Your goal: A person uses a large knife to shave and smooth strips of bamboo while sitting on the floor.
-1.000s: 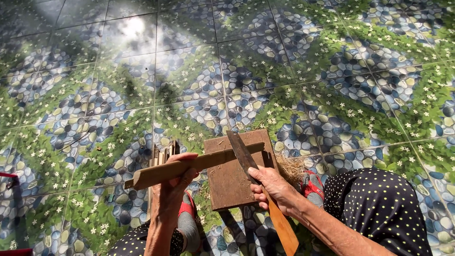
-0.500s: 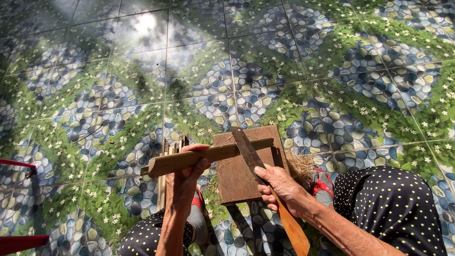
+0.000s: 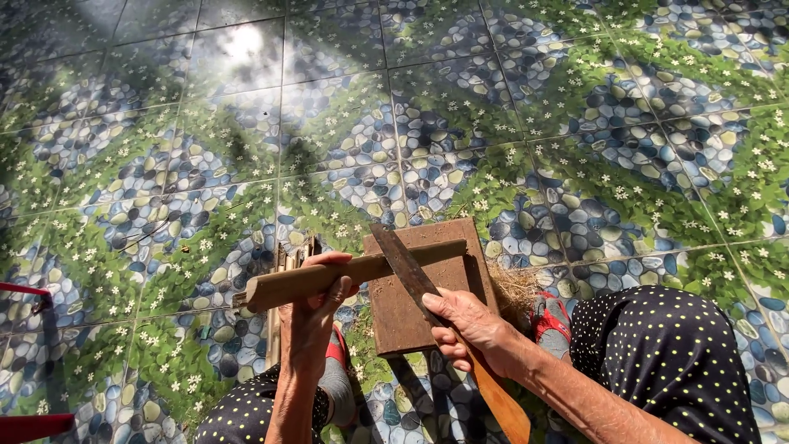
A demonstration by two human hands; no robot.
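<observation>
The left hand (image 3: 316, 300) grips a stiff, light-looking stick (image 3: 345, 272) near its middle, its far end resting on the block (image 3: 427, 316). The right hand (image 3: 460, 325) clenches the knife (image 3: 407, 261), blade against the stick; best held by its handle.

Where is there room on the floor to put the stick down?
The tiled floor beyond the wooden board lies bare, and so does the stretch left of the left hand. It is crowded near the knees: board, stick, knife, right hand, shavings.
</observation>
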